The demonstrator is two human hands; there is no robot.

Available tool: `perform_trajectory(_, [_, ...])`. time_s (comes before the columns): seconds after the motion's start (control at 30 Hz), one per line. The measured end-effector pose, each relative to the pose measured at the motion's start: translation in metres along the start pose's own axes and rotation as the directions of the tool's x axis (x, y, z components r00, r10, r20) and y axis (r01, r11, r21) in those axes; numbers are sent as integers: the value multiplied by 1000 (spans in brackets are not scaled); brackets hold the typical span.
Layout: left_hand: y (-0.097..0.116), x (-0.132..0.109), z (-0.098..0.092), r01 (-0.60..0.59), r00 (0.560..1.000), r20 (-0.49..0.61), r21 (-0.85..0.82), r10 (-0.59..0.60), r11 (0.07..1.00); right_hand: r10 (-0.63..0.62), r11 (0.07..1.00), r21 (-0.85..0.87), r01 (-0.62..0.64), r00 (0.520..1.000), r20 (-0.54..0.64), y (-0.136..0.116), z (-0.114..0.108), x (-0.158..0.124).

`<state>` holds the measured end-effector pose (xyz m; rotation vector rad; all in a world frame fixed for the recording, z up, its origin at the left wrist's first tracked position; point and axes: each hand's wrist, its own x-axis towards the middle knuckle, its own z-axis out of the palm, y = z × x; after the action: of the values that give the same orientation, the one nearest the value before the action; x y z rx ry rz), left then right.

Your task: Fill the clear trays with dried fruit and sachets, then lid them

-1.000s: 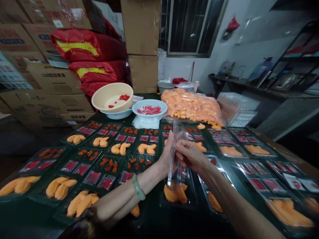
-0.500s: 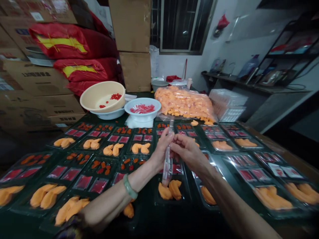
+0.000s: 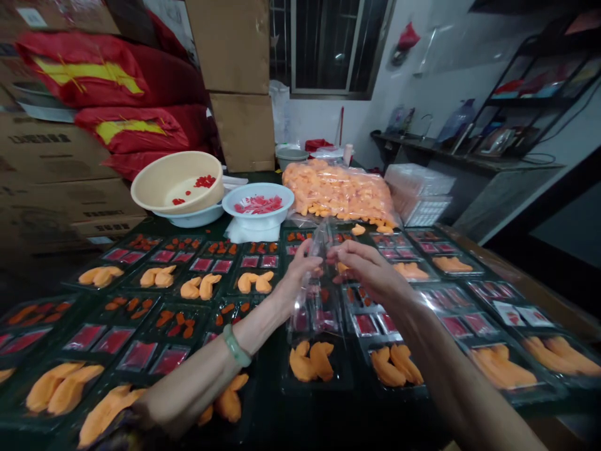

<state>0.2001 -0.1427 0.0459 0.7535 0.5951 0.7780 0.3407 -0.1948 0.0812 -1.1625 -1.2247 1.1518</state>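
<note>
My left hand (image 3: 302, 274), with a green bangle on its wrist, is closed on thin clear plastic pieces (image 3: 315, 300) that look like tray lids. My right hand (image 3: 365, 264) pinches the edge of the same clear plastic from the other side. The plastic tilts upright between the hands, over a tray (image 3: 345, 376) in the middle. Two orange curved pieces (image 3: 310, 361) lie in that tray's front compartment. Red packets show blurred through the plastic. Whether the plastic is one piece or two, I cannot tell.
Rows of similar filled trays (image 3: 253, 266) cover the table. Behind them stand a cream basin (image 3: 162, 181), a pale blue bowl of red packets (image 3: 258, 216), a large bag of orange pieces (image 3: 338, 191) and stacked clear plastic containers (image 3: 417, 188). Cartons (image 3: 241, 131) rise behind.
The hands have moved apart, and the clear plastic between them has spread from a narrow edge-on shape to a wider one. The whole view has shifted, with things appearing further left.
</note>
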Motion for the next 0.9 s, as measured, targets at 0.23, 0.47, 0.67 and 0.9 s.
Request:
perform_trajectory(0.23, [-13, 11, 4, -105, 993, 66, 32, 102, 994, -137, 990, -13, 138, 990, 11, 25, 18, -3])
perform_trajectory(0.47, [21, 17, -17, -163, 984, -62, 84, 168, 983, -12, 999, -48, -2, 959, -282, 4, -58, 8])
perform_trajectory(0.67, [51, 13, -46, -200, 970, -123, 68, 207, 977, 121, 966, -120, -231, 807, -578, 64, -116, 63])
perform_trajectory(0.9, [54, 12, -66, -177, 969, -166, 43, 182, 983, 30, 791, -432, -432, 733, -679, 122, -118, 104])
